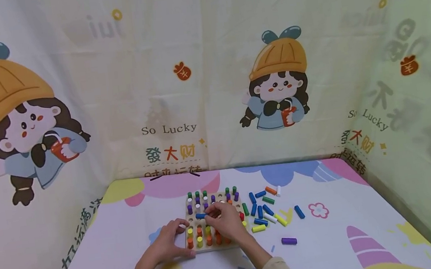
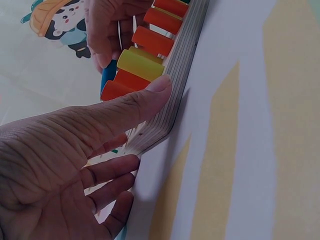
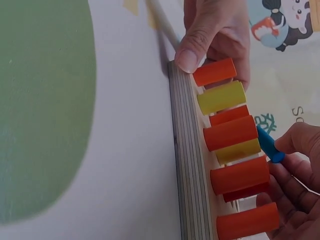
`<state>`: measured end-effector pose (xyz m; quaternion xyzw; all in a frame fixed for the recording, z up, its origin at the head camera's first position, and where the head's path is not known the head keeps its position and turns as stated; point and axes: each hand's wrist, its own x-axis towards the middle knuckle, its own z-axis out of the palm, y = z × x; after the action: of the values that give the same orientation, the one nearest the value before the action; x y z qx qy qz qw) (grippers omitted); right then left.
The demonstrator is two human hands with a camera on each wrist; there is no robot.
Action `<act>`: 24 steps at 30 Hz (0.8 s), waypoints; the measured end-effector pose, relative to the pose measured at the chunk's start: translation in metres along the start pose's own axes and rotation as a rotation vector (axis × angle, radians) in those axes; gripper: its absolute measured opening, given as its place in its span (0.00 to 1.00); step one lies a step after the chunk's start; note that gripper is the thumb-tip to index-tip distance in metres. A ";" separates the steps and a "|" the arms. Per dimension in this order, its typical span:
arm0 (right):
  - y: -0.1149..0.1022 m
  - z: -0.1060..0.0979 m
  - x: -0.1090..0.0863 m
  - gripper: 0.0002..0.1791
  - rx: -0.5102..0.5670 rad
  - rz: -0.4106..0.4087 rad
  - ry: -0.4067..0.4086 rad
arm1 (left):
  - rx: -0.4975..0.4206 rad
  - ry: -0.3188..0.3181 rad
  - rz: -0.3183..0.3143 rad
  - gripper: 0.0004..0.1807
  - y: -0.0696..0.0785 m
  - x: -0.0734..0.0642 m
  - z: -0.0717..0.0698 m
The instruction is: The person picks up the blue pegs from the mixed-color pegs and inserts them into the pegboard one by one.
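My right hand (image 1: 226, 219) pinches a blue peg (image 1: 201, 216) between thumb and fingertips, over the middle rows of a wooden pegboard (image 1: 213, 248). The blue peg (image 3: 270, 145) is tilted beyond the orange and yellow pegs in the right wrist view. At the board's near left corner, my left hand (image 1: 169, 241) rests its straight thumb (image 2: 159, 86) on the edge, its other fingers loosely bent along the left side. Orange pegs (image 1: 209, 241) and yellow pegs (image 1: 200, 242) stand in the near rows; purple pegs (image 1: 190, 209) and green pegs (image 1: 197, 194) stand in the far rows. My right hand hides part of the board.
Right of the board lie several loose pegs, mostly blue (image 1: 267, 210), with yellow (image 1: 258, 228), green (image 1: 268, 200), orange (image 1: 271, 190) and white ones. A purple peg (image 1: 289, 241) lies apart, nearer me. A printed cloth (image 1: 209, 86) hangs behind the patterned table (image 1: 334, 245).
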<state>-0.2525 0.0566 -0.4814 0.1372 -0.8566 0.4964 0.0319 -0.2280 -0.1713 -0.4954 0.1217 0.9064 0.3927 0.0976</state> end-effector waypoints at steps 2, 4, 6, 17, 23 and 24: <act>-0.001 0.001 0.002 0.06 0.001 0.001 0.001 | 0.000 0.001 -0.002 0.41 0.001 0.001 -0.001; -0.001 0.003 0.003 0.06 0.002 0.011 -0.004 | -0.002 0.002 -0.005 0.41 0.001 0.002 -0.001; -0.001 0.005 0.003 0.06 0.009 0.022 -0.010 | -0.004 0.001 -0.008 0.40 0.001 0.002 -0.001; 0.001 0.016 0.006 0.05 -0.026 0.046 -0.024 | -0.004 -0.009 -0.026 0.40 0.002 0.001 0.001; -0.002 0.018 0.012 0.05 -0.057 0.036 -0.021 | -0.009 -0.004 -0.040 0.40 0.004 0.002 0.000; -0.003 0.019 0.012 0.06 -0.064 0.034 -0.021 | -0.010 -0.003 -0.041 0.40 0.004 0.002 0.000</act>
<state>-0.2621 0.0367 -0.4862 0.1269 -0.8746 0.4675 0.0188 -0.2291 -0.1683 -0.4921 0.1033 0.9064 0.3951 0.1078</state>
